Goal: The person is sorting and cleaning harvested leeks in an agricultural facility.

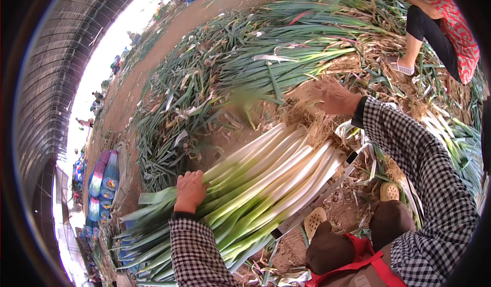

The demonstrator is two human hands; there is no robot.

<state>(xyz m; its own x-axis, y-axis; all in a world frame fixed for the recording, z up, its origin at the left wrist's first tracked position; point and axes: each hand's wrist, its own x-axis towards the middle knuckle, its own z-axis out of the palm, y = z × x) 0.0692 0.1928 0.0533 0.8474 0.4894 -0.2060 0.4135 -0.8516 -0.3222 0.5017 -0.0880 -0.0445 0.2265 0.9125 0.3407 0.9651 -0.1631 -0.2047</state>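
On the dirt floor of a long shaded shed, a worker in a checked shirt squared up a bundle of leeks (261, 179) that lay across a metal rack (327, 190) in front of the knees. The left hand (190, 191) lay flat and spread on the green end of the bundle, pressing down on it rather than closed around it. The right hand (333, 96), beyond the far end of the white stalks, rested loosely curled against the tangle of dry roots (307, 118); whether it gripped any could not be told. To do this well, it seemed, the left palm should pin the leaves while the right pats the root ends level, so the white shanks line up before anything shifts. Past the right hand spread a heap of untrimmed leeks (276, 57), and beyond it another person (440, 26) bent over the pile. Well off to the left of the left hand stood wrapped bundles (102, 179).
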